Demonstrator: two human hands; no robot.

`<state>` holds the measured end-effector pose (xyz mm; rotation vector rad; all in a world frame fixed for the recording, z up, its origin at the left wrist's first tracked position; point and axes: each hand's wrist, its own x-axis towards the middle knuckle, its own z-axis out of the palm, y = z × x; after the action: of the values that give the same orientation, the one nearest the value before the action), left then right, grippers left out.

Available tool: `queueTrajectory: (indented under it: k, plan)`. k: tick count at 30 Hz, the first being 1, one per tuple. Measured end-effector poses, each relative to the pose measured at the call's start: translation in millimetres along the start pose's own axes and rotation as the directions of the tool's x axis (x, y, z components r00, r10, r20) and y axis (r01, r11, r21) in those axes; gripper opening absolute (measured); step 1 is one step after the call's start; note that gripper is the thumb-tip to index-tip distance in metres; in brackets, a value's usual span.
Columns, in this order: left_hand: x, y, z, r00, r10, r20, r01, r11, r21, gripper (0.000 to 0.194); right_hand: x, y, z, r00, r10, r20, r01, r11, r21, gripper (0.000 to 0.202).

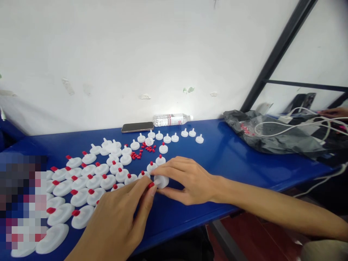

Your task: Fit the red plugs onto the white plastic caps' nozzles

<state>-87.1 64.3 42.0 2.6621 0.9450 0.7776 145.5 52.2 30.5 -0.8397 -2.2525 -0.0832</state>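
My right hand [189, 179] is closed round the rim of a white nozzle cap [162, 182], tilted on its side above the blue table. With thumb and forefinger, my left hand [116, 214] pinches a small red tip cap [150, 185] at the nozzle's end. Whether the tip is fully seated cannot be made out. Just behind my fingers stand white nozzle caps with red tips [160, 159]. Many more red-tipped caps [80, 196] fill the left side, some partly hidden by my left hand. Farther back are bare white caps [167, 138] and loose red tips [148, 149].
A phone [137, 127] and a lying clear bottle [172, 119] rest against the wall. On the right are a dark plastic bag [282, 139], white cables [288, 129] and another person's hand [335, 113]. The blue table's [206, 214] front edge runs below my right forearm.
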Motion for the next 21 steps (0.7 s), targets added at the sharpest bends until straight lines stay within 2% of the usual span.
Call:
queueTrajectory:
  k: [8,18,21]
  plan:
    - [-0.2,-0.2,-0.5,0.999,0.040,0.029,-0.041,0.999,0.015,0.017,1.5,1.1,-2.9,0.998,-0.069,-0.011,0.068,0.995,-0.078,0.034]
    - [1.8,-0.1,5.3,1.000,0.000,-0.002,0.000,1.000,-0.009,0.019,0.5,-1.8,0.1,0.999,0.005,0.054,-0.005,1.000,-0.003,0.032]
    - [2.4,-0.3,7.2,1.000,-0.027,-0.006,0.026,1.000,-0.009,0.022,0.7,-3.5,-1.1,0.997,0.035,0.072,-0.035,0.999,0.008,0.039]
